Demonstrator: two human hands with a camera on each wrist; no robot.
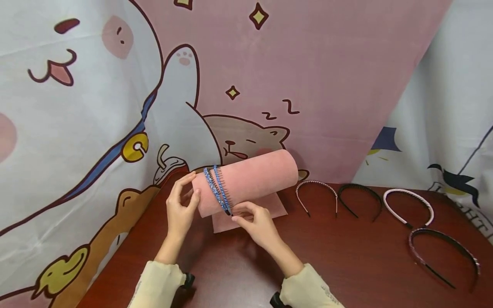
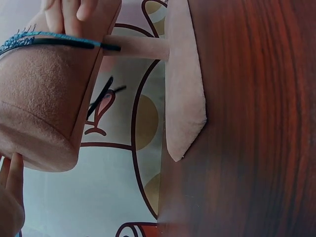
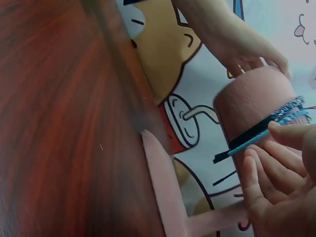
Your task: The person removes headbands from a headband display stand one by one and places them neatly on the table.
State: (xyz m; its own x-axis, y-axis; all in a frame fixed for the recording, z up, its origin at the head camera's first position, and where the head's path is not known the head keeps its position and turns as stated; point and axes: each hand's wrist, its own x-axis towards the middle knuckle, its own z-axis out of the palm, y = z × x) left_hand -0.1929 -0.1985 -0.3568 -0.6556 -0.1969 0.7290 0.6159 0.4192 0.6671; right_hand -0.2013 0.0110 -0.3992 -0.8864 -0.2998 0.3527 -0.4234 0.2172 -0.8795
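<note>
A pink padded roll (image 1: 258,177) is raised on a short post (image 2: 140,48) above its flat base (image 1: 277,209). Two blue headbands circle it near its left end: a glittery one (image 1: 212,184) and, just to its right, a twisted one (image 1: 219,179) with comb teeth. With thumb and bent fingers my left hand (image 1: 180,214) holds the roll's left end. My right hand (image 1: 262,224) pinches the lower end of the twisted blue headband against the roll's near side. Close together, the dark tips of the headbands (image 3: 222,157) stick out below the roll in the right wrist view.
Farther right on the brown table (image 1: 346,265) lie a thin pale headband (image 1: 316,182), a black headband (image 1: 360,186), a white headband (image 1: 408,192) and a purplish sparkly one (image 1: 443,233). A printed cartoon cloth (image 1: 308,64) hangs close behind the roll.
</note>
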